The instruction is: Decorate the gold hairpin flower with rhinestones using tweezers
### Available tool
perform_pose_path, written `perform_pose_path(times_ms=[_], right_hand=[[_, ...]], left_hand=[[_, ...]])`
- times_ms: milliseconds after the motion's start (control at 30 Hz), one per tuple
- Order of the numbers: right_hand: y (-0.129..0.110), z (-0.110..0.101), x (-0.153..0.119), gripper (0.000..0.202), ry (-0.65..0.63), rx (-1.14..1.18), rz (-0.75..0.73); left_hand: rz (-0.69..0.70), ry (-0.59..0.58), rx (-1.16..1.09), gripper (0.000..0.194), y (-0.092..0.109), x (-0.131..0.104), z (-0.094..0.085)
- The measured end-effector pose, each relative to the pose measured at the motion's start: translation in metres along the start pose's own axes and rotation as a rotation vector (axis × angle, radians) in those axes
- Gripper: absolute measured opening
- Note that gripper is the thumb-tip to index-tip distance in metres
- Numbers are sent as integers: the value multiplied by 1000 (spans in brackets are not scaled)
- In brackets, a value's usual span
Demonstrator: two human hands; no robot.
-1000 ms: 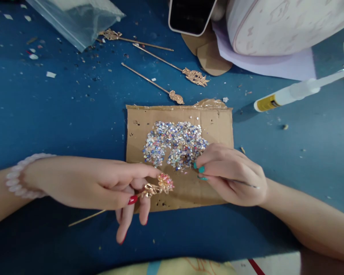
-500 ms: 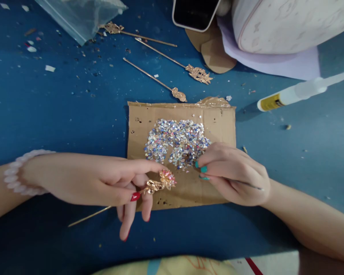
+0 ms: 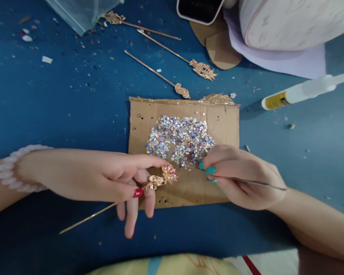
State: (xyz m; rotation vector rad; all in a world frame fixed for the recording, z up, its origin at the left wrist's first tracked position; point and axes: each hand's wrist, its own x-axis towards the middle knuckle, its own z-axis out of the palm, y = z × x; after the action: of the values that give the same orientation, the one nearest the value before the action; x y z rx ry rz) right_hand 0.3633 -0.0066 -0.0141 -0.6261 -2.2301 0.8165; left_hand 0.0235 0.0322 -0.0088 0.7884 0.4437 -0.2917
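A gold hairpin (image 3: pixel 156 181) with a flower of pink stones at its head is pinched in my left hand (image 3: pixel 103 175), its stem pointing down to the left. My right hand (image 3: pixel 243 175), with teal nails, grips a thin metal tool (image 3: pixel 258 184) whose tip reaches left over the cardboard. Small shiny blue, white and pink chips (image 3: pixel 180 139) lie spread on the cardboard piece (image 3: pixel 186 191), just above and left of my right fingertips. The flower head hangs over the cardboard, just below the chips.
Several gold hairpins (image 3: pixel 182 91) lie beyond the cardboard, beside a clear plastic bag (image 3: pixel 83 13). A phone (image 3: pixel 200 10), a pale rounded case (image 3: pixel 292 25) on lilac cloth (image 3: pixel 301 65) and a glue bottle (image 3: pixel 295 95) are at the upper right. Scraps dot the blue table (image 3: pixel 60 107).
My right hand has moved right, away from the chips, showing more of the tool. The hairpin's stem shows further out below my left hand. The view has shifted slightly.
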Motion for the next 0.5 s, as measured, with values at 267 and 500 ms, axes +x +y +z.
perform_pose_path(times_ms=[267, 500], right_hand=[[-18, -12, -1, 26, -89, 119, 41], [-32, 5, -13, 17, -123, 137, 60]], left_hand=[[4, -19, -23, 113, 4, -1, 2], [31, -73, 9, 107, 3, 0, -1]])
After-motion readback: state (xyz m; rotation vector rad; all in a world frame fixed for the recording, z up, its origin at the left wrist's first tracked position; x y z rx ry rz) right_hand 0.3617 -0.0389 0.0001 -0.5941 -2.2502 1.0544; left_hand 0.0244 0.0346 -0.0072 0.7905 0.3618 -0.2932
